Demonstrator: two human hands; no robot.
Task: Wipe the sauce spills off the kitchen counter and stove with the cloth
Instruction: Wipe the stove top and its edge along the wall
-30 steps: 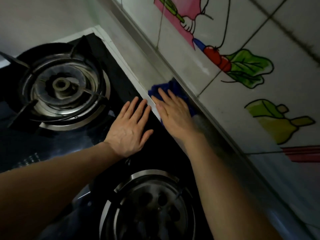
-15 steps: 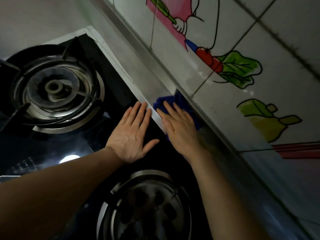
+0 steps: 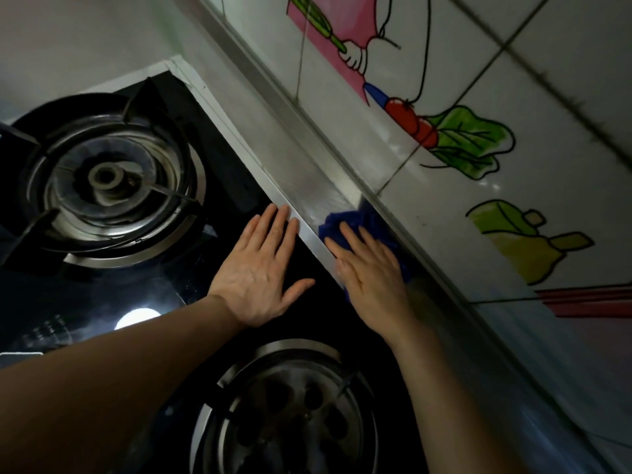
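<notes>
A blue cloth (image 3: 345,223) lies on the narrow grey counter strip (image 3: 290,162) between the black glass stove (image 3: 219,172) and the tiled wall. My right hand (image 3: 371,273) presses flat on the cloth, fingers together, covering most of it. My left hand (image 3: 263,271) rests flat on the stove glass beside the white stove edge (image 3: 239,145), fingers spread, holding nothing. No sauce spill is plainly visible in the dim light.
A gas burner with pan supports (image 3: 106,179) sits at the left, a second burner (image 3: 290,415) at the bottom. The tiled wall with cartoon vegetable stickers (image 3: 468,145) rises right behind the strip. A bright light reflection (image 3: 136,318) shows on the glass.
My right hand has slid the cloth along the strip toward me, away from the far corner. My left hand has stayed flat on the stove glass beside it.
</notes>
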